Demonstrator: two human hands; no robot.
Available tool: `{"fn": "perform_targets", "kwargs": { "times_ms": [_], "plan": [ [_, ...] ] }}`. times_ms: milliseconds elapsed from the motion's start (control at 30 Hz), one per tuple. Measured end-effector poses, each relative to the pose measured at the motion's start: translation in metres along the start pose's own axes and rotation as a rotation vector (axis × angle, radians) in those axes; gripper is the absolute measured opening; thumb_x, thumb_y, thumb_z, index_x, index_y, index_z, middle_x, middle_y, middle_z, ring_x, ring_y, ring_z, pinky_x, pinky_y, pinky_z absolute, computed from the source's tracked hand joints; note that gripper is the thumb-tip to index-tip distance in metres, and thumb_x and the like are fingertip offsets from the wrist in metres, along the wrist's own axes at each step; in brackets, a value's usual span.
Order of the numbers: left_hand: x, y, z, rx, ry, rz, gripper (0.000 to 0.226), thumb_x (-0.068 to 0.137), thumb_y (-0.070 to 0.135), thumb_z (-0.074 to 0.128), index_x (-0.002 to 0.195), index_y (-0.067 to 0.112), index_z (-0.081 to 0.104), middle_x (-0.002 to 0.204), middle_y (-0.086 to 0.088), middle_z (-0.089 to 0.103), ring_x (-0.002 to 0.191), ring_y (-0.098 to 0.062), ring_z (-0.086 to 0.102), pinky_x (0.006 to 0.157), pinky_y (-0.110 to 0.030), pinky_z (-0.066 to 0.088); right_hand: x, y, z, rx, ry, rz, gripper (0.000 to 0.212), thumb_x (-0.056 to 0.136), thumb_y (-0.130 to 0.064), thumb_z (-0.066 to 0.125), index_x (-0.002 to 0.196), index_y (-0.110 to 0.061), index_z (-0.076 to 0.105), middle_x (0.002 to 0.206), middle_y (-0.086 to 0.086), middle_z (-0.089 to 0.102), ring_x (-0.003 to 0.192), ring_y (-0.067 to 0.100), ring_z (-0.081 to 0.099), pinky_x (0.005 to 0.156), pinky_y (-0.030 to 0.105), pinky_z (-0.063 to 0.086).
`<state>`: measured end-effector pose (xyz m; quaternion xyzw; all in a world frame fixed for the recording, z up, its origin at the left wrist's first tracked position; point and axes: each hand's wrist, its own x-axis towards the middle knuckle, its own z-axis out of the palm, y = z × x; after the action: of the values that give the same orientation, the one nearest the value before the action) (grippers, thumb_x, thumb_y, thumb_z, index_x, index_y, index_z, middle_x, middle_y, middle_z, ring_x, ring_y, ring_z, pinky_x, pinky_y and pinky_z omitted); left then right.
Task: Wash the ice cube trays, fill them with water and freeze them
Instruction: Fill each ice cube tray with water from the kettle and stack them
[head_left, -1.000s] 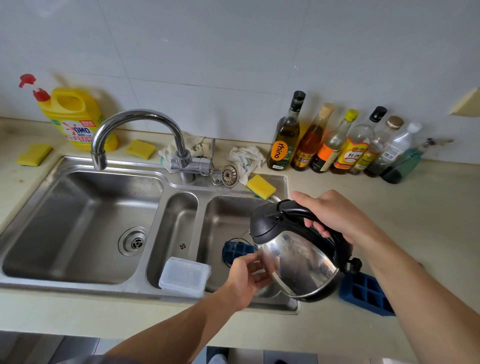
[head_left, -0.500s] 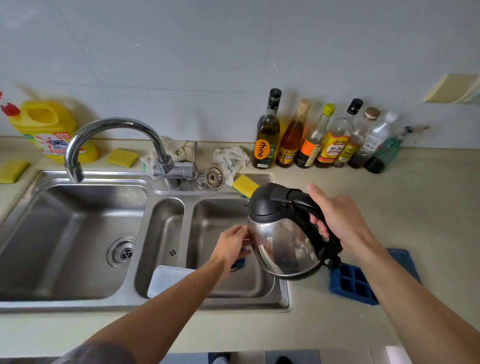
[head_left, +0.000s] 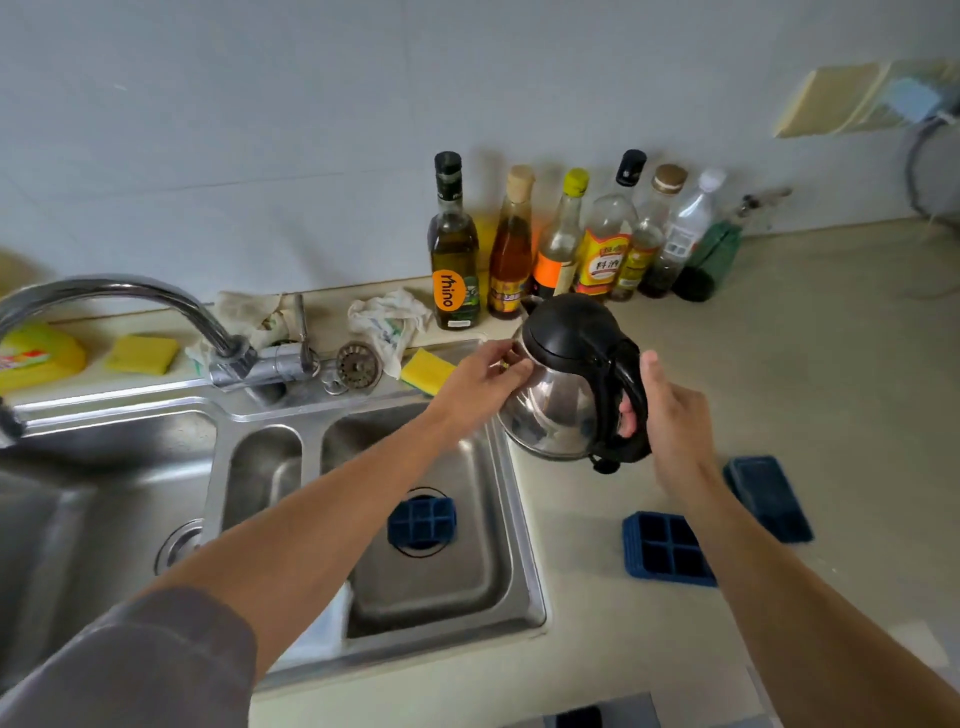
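Observation:
A steel kettle (head_left: 563, 395) with a black lid and handle stands upright at the counter's edge, right of the sink. My right hand (head_left: 672, 421) grips its handle, fingers showing through the loop. My left hand (head_left: 480, 382) touches the kettle's steel side near the spout. One blue ice cube tray (head_left: 422, 521) lies over the drain in the right sink basin. A second blue tray (head_left: 665, 551) sits on the counter under my right forearm, with a blue flat-topped piece (head_left: 769, 499) beside it.
The double sink (head_left: 522, 499) has a curved faucet (head_left: 156, 296) at the left. Several bottles (head_left: 561, 244) line the wall behind the kettle. A yellow sponge (head_left: 427, 370), a rag (head_left: 389, 317) and a strainer (head_left: 358, 365) lie on the back ledge. A white container (head_left: 322, 629) peeks under my left arm.
The kettle has moved from above the right basin to the right and back, now upright over the counter. My left hand followed it up, uncovering the tray in the basin.

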<state>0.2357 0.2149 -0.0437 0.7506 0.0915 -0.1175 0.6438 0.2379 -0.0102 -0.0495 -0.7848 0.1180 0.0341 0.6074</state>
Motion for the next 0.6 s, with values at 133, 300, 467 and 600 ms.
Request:
{"fn": "perform_targets", "kwargs": {
  "times_ms": [133, 300, 467, 600],
  "plan": [
    [0.03, 0.004, 0.013, 0.067, 0.005, 0.028, 0.043, 0.1, 0.026, 0.062, 0.138, 0.009, 0.048, 0.123, -0.008, 0.064, 0.118, -0.025, 0.064, 0.107, -0.049, 0.049, 0.017, 0.012, -0.003, 0.009, -0.013, 0.031, 0.062, 0.084, -0.076, 0.048, 0.059, -0.024, 0.07, 0.059, 0.003, 0.066, 0.054, 0.01, 0.061, 0.063, 0.026, 0.048],
    [0.053, 0.002, 0.017, 0.109, 0.028, 0.052, 0.037, 0.1, 0.025, 0.063, 0.133, 0.014, 0.052, 0.115, 0.001, 0.068, 0.115, -0.021, 0.065, 0.102, -0.04, 0.053, 0.032, 0.004, -0.005, -0.169, 0.098, -0.09, 0.044, 0.095, -0.058, 0.053, 0.066, -0.025, 0.06, 0.063, -0.007, 0.063, 0.056, -0.002, 0.058, 0.054, 0.017, 0.044],
    [0.027, -0.022, 0.002, 0.254, 0.218, 0.006, 0.038, 0.103, 0.029, 0.058, 0.134, 0.009, 0.059, 0.125, -0.003, 0.066, 0.113, -0.018, 0.062, 0.096, -0.036, 0.053, 0.004, -0.009, -0.004, -0.332, 0.248, -0.461, 0.023, 0.096, -0.039, 0.062, 0.094, -0.016, 0.064, 0.089, -0.003, 0.063, 0.084, 0.014, 0.059, 0.07, 0.022, 0.046],
    [-0.029, -0.061, -0.03, 0.365, 0.36, -0.089, 0.02, 0.101, 0.026, 0.055, 0.092, 0.015, 0.068, 0.085, 0.001, 0.071, 0.078, -0.017, 0.065, 0.066, -0.031, 0.05, -0.03, -0.021, 0.027, -0.208, -0.108, -0.495, 0.024, 0.099, -0.027, 0.064, 0.081, -0.012, 0.063, 0.068, -0.004, 0.057, 0.064, 0.01, 0.053, 0.059, 0.024, 0.041]
  ]
}}
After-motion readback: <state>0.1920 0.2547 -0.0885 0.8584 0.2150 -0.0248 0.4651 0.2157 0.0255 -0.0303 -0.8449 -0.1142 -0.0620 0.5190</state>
